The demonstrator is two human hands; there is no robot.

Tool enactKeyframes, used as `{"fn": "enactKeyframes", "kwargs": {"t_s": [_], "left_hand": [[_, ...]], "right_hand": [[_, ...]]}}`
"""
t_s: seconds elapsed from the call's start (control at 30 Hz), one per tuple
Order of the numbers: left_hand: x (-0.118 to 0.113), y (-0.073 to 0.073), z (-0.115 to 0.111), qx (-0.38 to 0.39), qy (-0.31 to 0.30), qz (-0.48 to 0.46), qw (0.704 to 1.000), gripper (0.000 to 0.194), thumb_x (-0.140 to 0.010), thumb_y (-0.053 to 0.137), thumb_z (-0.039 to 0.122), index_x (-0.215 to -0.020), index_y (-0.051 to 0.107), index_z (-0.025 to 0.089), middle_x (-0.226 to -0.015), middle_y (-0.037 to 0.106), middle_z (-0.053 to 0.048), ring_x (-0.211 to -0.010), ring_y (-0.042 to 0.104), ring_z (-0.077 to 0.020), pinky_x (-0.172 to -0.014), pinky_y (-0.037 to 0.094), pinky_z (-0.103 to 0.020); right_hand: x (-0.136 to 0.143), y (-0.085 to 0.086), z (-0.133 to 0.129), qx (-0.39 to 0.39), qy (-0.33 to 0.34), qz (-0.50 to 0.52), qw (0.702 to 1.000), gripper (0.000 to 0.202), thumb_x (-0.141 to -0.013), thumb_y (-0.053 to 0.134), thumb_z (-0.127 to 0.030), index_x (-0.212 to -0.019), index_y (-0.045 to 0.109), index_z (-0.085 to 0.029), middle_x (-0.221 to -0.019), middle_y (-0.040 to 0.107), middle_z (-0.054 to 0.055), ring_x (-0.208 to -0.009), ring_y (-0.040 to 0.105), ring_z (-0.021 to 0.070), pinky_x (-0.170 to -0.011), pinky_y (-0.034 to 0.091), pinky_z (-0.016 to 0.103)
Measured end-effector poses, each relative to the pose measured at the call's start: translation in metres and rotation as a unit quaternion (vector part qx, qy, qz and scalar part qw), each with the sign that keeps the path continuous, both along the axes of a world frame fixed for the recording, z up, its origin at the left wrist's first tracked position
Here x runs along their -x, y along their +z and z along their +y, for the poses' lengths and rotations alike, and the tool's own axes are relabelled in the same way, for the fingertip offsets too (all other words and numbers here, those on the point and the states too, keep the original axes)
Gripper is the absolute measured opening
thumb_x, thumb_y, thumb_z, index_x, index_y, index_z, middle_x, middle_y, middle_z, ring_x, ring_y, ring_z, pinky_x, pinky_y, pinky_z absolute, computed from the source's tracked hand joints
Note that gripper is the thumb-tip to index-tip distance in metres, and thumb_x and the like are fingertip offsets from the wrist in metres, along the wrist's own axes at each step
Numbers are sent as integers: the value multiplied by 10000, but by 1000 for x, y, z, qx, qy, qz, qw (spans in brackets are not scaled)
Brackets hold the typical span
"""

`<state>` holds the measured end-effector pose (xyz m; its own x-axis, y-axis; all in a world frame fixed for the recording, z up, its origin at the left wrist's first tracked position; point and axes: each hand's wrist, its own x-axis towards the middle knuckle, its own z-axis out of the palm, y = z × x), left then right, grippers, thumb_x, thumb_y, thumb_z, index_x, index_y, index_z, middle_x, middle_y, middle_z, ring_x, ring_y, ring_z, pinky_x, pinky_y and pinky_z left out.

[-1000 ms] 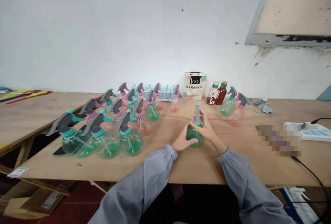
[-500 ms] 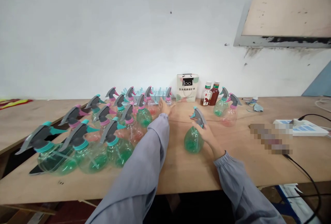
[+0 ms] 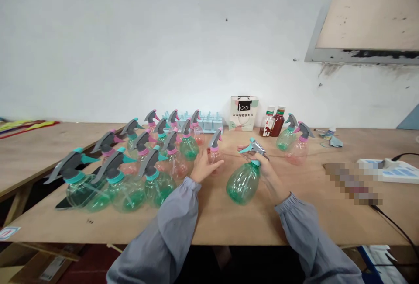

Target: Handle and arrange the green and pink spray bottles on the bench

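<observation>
My left hand (image 3: 203, 165) is closed round the body of a pink spray bottle (image 3: 215, 155), with the thumb on the near side. The bottle is upright, its grey and pink trigger head above my fingers. My right hand (image 3: 264, 169) grips a green spray bottle (image 3: 242, 183) at its neck and trigger head. That bottle leans, with its base toward the left. It is clear green plastic with a teal collar. To the left of my hands stand several green and pink spray bottles (image 3: 160, 188) in rows.
Against the wall are a light blue rack (image 3: 212, 123), a paper bag (image 3: 242, 116) and two brown bottles (image 3: 278, 121). Two more spray bottles (image 3: 297, 149) stand to the right. Further right lie a white power strip (image 3: 397, 171) and a cable. The table's front edge is near me.
My left hand has drawn the pink spray bottle from the back of the table toward me. The green spray bottle in my right hand has gone from nearly upright to tilted.
</observation>
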<state>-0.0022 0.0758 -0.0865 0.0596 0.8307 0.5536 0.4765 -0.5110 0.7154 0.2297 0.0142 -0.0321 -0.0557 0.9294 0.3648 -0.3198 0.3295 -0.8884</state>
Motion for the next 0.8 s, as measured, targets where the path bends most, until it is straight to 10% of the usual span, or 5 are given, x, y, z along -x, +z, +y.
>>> {"fn": "enactKeyframes", "kwargs": {"t_s": [0.3,0.8], "left_hand": [[12,-12,-31,-1,21,1,1000,749,-753,735,566,-1312,426,174,-1328,555,-182,-1305,537,-346,-1108,418,-527],[11,-9,-35,4,-7,-13,1000,724,-771,737,530,-1333,430,191,-1346,582,-173,-1299,564,-321,-1109,431,-508]], "right_hand": [[39,42,17,-20,82,-31,996,356,-538,543,-277,-863,683,-235,-887,765,52,-968,705,279,-849,546,417],[54,47,12,-16,47,-43,998,164,-462,509,-273,-611,575,-249,-622,649,-3,-641,610,208,-649,489,340]]}}
